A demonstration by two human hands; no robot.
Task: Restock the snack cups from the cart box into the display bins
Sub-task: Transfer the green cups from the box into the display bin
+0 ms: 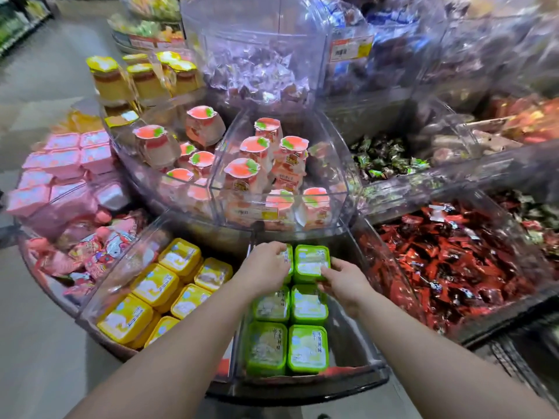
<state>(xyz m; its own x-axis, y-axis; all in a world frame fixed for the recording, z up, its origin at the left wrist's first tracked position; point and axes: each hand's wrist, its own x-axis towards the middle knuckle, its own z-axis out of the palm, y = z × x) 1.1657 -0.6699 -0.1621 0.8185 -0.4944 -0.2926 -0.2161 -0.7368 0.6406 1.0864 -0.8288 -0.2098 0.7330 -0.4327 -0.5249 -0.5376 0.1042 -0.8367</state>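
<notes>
Green square snack cups [308, 349] fill a clear display bin [361, 343] at the bottom centre, in two rows. My left hand [266, 266] lies over the far left green cup [288, 261], fingers curled on its top. My right hand [344, 281] grips the near right edge of the far right green cup [311, 263], which sits at the back of the bin. The cart box is out of view.
Yellow cups [155, 285] fill the bin to the left, red wrapped snacks [447, 264] the bin to the right. Above stands a tier of clear bins with peach-lidded cups [257, 164]. Pink boxes [60, 167] lie far left. Floor shows at left.
</notes>
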